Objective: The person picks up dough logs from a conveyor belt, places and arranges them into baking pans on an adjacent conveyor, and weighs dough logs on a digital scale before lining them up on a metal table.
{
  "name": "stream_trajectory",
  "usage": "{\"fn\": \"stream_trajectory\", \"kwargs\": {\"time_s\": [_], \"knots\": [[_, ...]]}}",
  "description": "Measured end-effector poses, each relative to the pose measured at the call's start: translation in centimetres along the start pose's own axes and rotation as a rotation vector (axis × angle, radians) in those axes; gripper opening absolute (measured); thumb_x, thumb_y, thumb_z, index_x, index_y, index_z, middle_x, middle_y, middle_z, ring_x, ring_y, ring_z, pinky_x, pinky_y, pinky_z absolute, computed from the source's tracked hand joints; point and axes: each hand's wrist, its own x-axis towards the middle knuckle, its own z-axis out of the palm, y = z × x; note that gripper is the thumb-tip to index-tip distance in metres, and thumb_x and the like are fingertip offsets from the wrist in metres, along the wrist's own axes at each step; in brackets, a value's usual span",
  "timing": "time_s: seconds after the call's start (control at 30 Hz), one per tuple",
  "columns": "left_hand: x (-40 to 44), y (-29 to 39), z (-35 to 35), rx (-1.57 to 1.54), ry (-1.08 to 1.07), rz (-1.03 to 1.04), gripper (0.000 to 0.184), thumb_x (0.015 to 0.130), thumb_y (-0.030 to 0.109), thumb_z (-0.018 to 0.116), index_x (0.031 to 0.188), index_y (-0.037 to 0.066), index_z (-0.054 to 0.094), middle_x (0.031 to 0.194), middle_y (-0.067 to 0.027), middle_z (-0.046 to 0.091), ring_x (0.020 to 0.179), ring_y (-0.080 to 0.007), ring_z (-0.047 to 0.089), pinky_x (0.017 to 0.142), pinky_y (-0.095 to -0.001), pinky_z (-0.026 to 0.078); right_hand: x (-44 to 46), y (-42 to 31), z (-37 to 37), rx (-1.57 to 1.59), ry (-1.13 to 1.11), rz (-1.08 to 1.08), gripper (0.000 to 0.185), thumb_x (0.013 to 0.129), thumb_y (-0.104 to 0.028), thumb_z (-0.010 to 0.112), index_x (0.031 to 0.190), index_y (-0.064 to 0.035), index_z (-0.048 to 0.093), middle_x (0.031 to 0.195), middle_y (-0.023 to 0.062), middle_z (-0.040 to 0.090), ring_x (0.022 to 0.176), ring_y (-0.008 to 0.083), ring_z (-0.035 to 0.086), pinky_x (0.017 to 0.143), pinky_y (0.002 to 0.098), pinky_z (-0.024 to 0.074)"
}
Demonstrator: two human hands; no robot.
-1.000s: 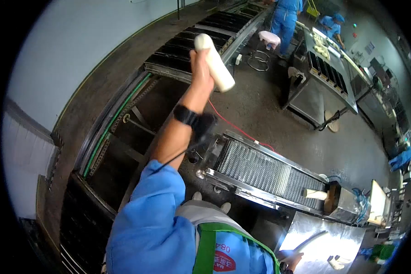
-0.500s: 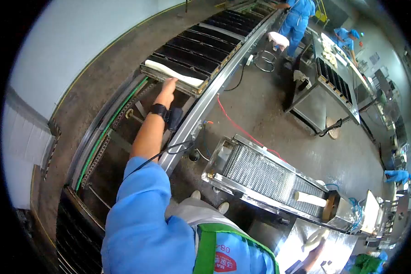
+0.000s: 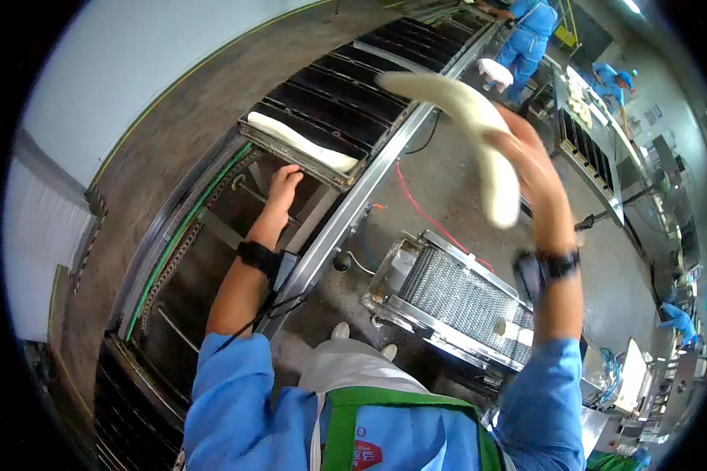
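A long white dough roll (image 3: 479, 129) hangs bent in the air, gripped around its middle by my right hand (image 3: 530, 157). Motion blurs the roll and that hand. My left hand (image 3: 285, 188) is just below the near edge of a black baking pan (image 3: 322, 118) on the rail conveyor. Its fingers are loosely extended and hold nothing; whether a fingertip touches the rim I cannot tell. Another dough roll (image 3: 302, 141) lies lengthwise in the pan's nearest slot, and the slots behind it show dark.
A wire-mesh conveyor (image 3: 463, 294) stands to the right, with a pale dough piece (image 3: 514, 331) on it. The steel rail (image 3: 385, 157) runs along the pans. A co-worker in blue (image 3: 530, 35) stands far ahead. More pans (image 3: 585, 149) sit on a table at the right.
My right hand has come up from the lower-right metal surface with a dough roll. My left hand has drawn back slightly from the pan's rim. The dough piece on the mesh belt appears further left.
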Motion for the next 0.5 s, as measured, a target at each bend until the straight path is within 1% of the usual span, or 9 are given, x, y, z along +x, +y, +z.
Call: {"fn": "stream_trajectory", "kwargs": {"time_s": [0.03,0.1,0.23,0.3,0.37,0.4,0.43,0.47,0.5], "knots": [[0.2,-1.0,-0.2,-0.066,-0.114,0.080,0.032,0.076,0.022,0.051,0.103,0.004,0.049,0.111,-0.0109,0.037,0.107,-0.0240,0.034,0.088,-0.0321,0.029,4.5,2.0,-0.1,-0.126,-0.238,0.020,0.048,0.074,-0.024,0.053,0.112,0.0032,0.043,0.102,0.0121,0.050,0.090,0.0157,0.047,0.078,0.0247,0.0365],[-1.1,-0.3,0.5,0.042,-0.009,0.003,0.031,0.076,0.021,0.050,0.103,0.006,0.048,0.114,-0.0107,0.036,0.109,-0.0245,0.032,0.089,-0.0322,0.028,10.8,5.5,2.0,-0.444,-0.196,-0.328,0.051,0.074,-0.032,0.056,0.110,0.0024,0.045,0.095,0.0096,0.054,0.080,0.0162,0.051,0.070,0.0260,0.0412],[-2.5,1.4,-0.2,0.119,0.054,0.034,0.030,0.076,0.020,0.050,0.104,0.007,0.047,0.115,-0.0105,0.034,0.110,-0.0248,0.031,0.089,-0.0330,0.028,12.0,9.9,3.1,-0.060,-0.118,-0.086,0.045,0.077,-0.025,0.055,0.113,-0.0012,0.044,0.101,0.0082,0.052,0.089,0.0172,0.050,0.077,0.0249,0.0396],[-1.6,1.1,-0.5,0.208,0.073,0.049,0.029,0.077,0.018,0.049,0.103,0.005,0.047,0.114,-0.0113,0.034,0.109,-0.0256,0.032,0.088,-0.0342,0.028,8.3,12.0,1.5,-0.220,-0.251,-0.006,0.040,0.076,-0.020,0.054,0.111,-0.0025,0.045,0.100,0.0069,0.052,0.089,0.0158,0.052,0.075,0.0251,0.0412],[0.0,-0.3,-0.6,0.291,0.149,0.118,0.028,0.076,0.017,0.050,0.101,0.004,0.047,0.111,-0.0124,0.037,0.106,-0.0272,0.034,0.087,-0.0349,0.029,3.6,16.1,-0.4,-0.504,-0.307,0.062,0.038,0.075,-0.016,0.052,0.109,-0.0017,0.047,0.102,0.0113,0.052,0.090,0.0200,0.052,0.077,0.0287,0.0406],[1.4,-1.3,-0.7,0.344,0.194,0.156,0.028,0.076,0.017,0.051,0.100,0.004,0.048,0.108,-0.0132,0.039,0.104,-0.0283,0.035,0.087,-0.0355,0.029,1.0,20.7,-2.0,-0.795,-0.355,-0.062,0.039,0.072,-0.014,0.053,0.108,-0.0018,0.047,0.104,0.0172,0.051,0.093,0.0257,0.051,0.082,0.0330,0.0387],[4.0,-4.5,-1.3,0.516,0.259,0.401,0.029,0.074,0.017,0.053,0.099,0.003,0.048,0.103,-0.0143,0.042,0.101,-0.0307,0.037,0.087,-0.0370,0.030,-2.1,26.4,-3.9,-0.950,-0.444,0.027,0.042,0.070,-0.015,0.054,0.110,-0.0032,0.046,0.109,0.0189,0.047,0.098,0.0309,0.046,0.086,0.0357,0.0360],[5.2,-4.4,-0.9,0.582,0.268,0.423,0.031,0.072,0.018,0.056,0.099,0.003,0.049,0.105,-0.0155,0.043,0.103,-0.0319,0.037,0.087,-0.0385,0.030,-6.3,28.1,-4.6,-1.198,-0.505,0.194,0.047,0.068,-0.017,0.055,0.112,-0.0040,0.044,0.111,0.0160,0.045,0.102,0.0297,0.044,0.087,0.0338,0.0364],[6.2,-5.0,-0.2,0.599,0.358,0.430,0.033,0.071,0.021,0.057,0.099,0.006,0.050,0.112,-0.0161,0.041,0.107,-0.0315,0.036,0.088,-0.0386,0.030,-9.7,29.0,-5.4,-1.232,-0.586,0.493,0.055,0.067,-0.021,0.057,0.117,-0.0095,0.040,0.114,0.0143,0.041,0.103,0.0314,0.042,0.087,0.0392,0.0361]]}}
